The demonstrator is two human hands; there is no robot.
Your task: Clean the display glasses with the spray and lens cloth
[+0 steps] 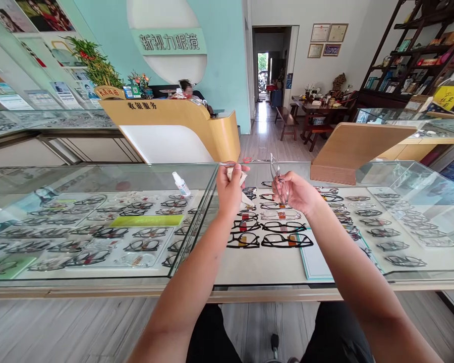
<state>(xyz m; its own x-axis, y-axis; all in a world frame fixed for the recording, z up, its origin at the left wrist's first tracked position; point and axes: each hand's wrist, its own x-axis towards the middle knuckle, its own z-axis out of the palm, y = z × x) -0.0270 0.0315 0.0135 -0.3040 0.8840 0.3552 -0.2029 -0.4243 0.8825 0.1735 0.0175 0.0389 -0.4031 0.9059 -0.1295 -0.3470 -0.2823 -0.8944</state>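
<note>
My left hand (229, 189) is closed on a crumpled white cloth (245, 200), with one end sticking out below the fingers. A thin temple of the eyeglasses (275, 169) runs across to this hand and seems pinched in it with the cloth. My right hand (297, 191) grips the same eyeglasses by the lens rims, holding them upright above the counter. A small red tag (246, 160) hangs on the temple. Beneath both hands lie rows of eyeglasses, among them a black pair (287, 240) with an orange label.
The glass display counter (196, 290) spans the front. A white spray bottle (180, 184) stands on its left glass top. A brown board (359, 148) leans at the right rear. Behind are a wooden cashier desk (227, 133), a person (185, 88) and a bench (286, 120).
</note>
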